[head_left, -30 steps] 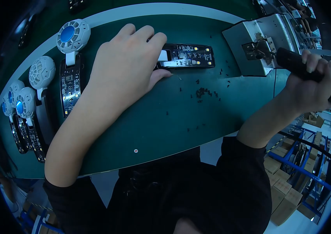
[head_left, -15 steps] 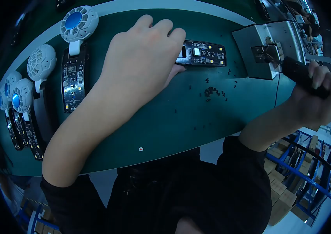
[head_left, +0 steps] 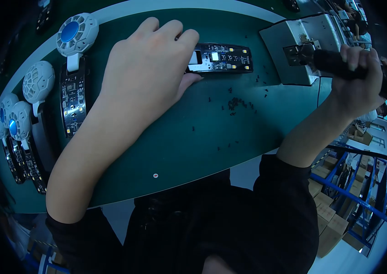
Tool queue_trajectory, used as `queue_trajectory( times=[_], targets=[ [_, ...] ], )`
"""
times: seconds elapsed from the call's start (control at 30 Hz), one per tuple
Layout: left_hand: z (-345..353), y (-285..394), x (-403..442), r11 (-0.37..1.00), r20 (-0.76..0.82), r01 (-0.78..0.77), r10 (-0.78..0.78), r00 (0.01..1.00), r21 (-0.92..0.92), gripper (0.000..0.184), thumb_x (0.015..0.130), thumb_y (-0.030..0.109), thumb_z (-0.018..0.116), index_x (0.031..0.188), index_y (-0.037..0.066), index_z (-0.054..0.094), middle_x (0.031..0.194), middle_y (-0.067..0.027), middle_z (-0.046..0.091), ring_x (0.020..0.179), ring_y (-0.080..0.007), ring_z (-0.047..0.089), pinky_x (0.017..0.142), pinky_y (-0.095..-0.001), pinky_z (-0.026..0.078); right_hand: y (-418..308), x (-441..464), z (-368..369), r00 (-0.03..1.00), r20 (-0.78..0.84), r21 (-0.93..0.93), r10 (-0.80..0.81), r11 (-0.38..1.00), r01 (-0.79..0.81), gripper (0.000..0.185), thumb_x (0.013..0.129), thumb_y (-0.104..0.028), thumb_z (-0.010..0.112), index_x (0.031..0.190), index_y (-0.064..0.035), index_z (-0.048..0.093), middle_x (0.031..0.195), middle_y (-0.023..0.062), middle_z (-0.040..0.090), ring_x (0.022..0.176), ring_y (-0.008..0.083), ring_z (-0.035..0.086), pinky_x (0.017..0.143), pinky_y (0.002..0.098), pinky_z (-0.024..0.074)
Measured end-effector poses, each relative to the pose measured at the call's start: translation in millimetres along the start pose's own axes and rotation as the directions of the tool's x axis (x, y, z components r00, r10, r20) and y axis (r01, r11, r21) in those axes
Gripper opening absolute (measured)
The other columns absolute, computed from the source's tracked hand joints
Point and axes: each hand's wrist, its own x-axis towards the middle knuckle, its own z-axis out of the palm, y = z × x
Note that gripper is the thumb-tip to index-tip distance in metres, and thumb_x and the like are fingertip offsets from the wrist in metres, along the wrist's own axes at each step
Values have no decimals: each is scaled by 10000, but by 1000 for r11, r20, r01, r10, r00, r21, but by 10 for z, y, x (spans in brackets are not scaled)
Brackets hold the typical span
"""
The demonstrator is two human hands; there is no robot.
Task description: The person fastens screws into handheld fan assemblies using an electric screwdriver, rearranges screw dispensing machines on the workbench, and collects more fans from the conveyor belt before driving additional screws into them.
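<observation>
My left hand (head_left: 150,66) is closed around one end of a black strip-shaped device with an exposed circuit board (head_left: 223,57), which lies on the green table. The hand covers its left part. In my right hand (head_left: 360,75) is a black electric screwdriver (head_left: 332,62), held nearly level. Its front end is at the fixture on the face of a grey metal box, which looks like a screw feeder (head_left: 273,43); the bit's exact contact is too small to tell. Small dark screws (head_left: 235,104) lie loose between my hands.
Several similar devices with round white heads stand in a row at the left, the nearest a board unit (head_left: 73,98) with a blue-centred head (head_left: 78,34). A small white disc (head_left: 155,176) lies near the table edge (head_left: 193,183). Shelving with boxes (head_left: 335,223) stands at the lower right.
My right hand has moved up and left, bringing the screwdriver closer to the metal box's fixture. The left hand still holds the device. The whole view has shifted slightly.
</observation>
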Motion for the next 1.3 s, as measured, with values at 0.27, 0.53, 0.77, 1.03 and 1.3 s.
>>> queue_trajectory(
  times=[0.27,0.53,0.77,1.03,1.3],
  targets=[
    [3,83,-15,999,1,32,-32,999,6,473,749,327,865,1113,101,664,1022,-33,643,975,-209,620,717,-314,563,-89,-201,958,966,201,101,163,977,-186,251,1010,-211,410,781,-116,445,744,15,427,668,133,499,697,349,420],
    [20,79,0,1000,-62,20,-20,998,-1,322,754,246,842,974,77,678,939,-50,647,974,-224,641,652,-292,570,63,-317,1213,957,216,101,193,971,-218,250,1025,-220,388,804,-119,444,750,14,409,655,122,485,674,325,417],
    [37,68,20,1000,-105,5,-8,994,-20,155,773,121,755,893,66,673,883,-58,643,956,-231,648,606,-292,565,120,-365,1331,969,172,86,177,977,-194,82,1012,-135,446,1086,-114,416,756,26,448,623,128,494,640,330,443],
    [3,83,8,998,-65,22,-26,998,-52,375,738,286,855,976,65,668,939,-69,644,967,-233,645,638,-308,565,173,-373,1387,988,67,56,136,989,-140,363,999,-59,507,1340,-114,392,753,37,497,596,144,526,606,338,477],
    [-288,-526,460,960,-45,52,-41,998,276,515,791,316,831,1230,109,658,1135,-93,683,1108,-297,638,856,-418,579,-156,-119,258,986,-144,-27,-88,996,85,290,971,-16,517,1253,-70,478,732,59,515,624,171,556,627,361,489]
  ],
)
